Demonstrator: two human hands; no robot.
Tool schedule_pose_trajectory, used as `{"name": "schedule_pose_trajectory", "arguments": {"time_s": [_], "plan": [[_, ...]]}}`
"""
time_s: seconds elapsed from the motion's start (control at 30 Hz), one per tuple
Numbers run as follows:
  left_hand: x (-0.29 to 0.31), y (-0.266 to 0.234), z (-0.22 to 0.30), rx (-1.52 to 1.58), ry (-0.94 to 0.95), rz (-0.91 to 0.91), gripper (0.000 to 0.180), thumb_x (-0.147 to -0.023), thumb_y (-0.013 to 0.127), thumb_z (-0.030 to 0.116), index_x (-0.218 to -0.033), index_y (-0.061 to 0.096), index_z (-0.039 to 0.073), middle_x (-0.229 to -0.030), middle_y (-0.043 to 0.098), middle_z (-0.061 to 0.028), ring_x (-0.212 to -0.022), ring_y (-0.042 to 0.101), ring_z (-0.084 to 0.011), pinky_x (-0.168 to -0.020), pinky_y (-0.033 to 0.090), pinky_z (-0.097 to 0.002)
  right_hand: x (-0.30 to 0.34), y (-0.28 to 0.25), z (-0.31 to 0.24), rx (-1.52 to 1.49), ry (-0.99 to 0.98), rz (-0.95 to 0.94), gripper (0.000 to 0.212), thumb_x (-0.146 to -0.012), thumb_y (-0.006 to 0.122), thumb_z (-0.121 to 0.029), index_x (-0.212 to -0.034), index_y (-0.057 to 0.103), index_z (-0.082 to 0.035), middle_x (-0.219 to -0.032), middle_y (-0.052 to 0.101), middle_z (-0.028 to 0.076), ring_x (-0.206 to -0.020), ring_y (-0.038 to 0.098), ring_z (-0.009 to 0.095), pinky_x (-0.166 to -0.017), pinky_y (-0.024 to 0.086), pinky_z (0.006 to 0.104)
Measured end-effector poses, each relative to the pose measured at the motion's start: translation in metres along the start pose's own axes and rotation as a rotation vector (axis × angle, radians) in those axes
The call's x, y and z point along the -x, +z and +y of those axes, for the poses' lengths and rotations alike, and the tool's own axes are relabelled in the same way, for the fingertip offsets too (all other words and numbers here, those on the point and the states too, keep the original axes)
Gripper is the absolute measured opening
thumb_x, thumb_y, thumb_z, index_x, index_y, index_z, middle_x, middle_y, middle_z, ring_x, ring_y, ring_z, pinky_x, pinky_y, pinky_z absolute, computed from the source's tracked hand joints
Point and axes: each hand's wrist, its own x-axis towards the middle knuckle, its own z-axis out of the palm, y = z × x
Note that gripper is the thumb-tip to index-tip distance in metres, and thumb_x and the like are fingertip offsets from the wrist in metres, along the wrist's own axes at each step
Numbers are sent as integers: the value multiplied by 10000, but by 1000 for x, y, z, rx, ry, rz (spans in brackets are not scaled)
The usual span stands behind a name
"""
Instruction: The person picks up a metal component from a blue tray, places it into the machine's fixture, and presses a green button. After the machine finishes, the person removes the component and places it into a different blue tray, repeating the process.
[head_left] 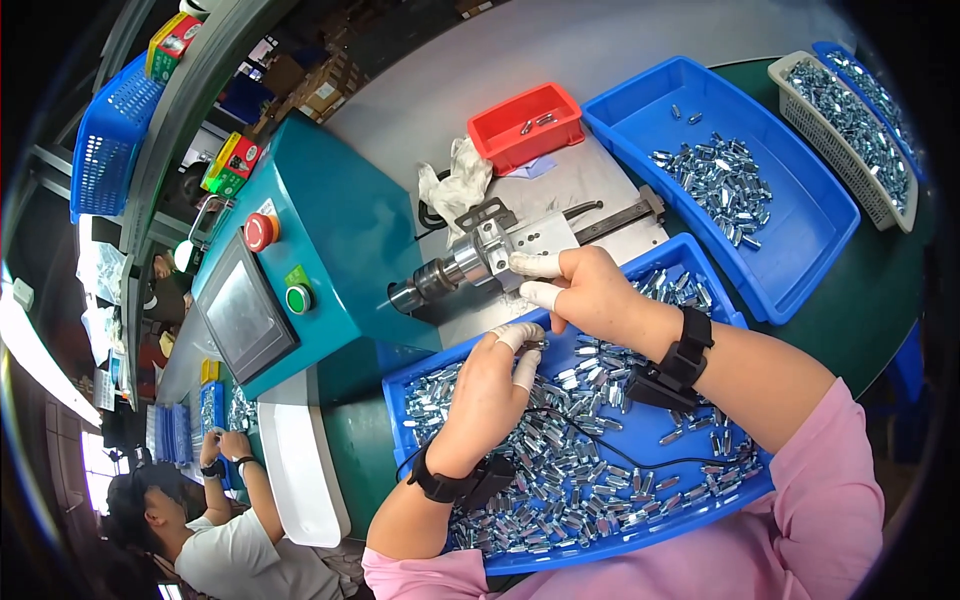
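Observation:
My left hand [490, 385], white cots on its fingertips, is closed around small shiny metal pieces [540, 346] above a blue tray. That tray [625, 538] is heaped with similar metal pieces [590, 490]. My right hand [600, 298], also in white finger cots, reaches to the steel chuck [487, 250] of a teal machine [340, 220]. Its thumb and forefinger pinch at the chuck's right side; what lies between them is hidden. Black bands with small boxes sit on both wrists, and a black cable hangs over the tray.
A red bin [527, 125] and white gloves [456, 185] lie behind the chuck. To the right stand another blue tray [800, 215] and a beige basket [895, 212], both holding metal pieces. A white tray [305, 470] stands left; beyond it a co-worker [225, 550] handles something small.

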Motion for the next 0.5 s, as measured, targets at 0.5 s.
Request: {"name": "schedule_pose_trajectory", "arguments": {"time_s": [0.5], "plan": [[0,-2,-27,68,65,118,220,-852,602,40,-1070,609,9,-955,633,-144,-826,631,-239,-704,494,-306,-21,-7,-43,652,27,172,259,-815,610,-252,-883,698,-18,-680,653,149,-586,644,237,-528,495,356]]}}
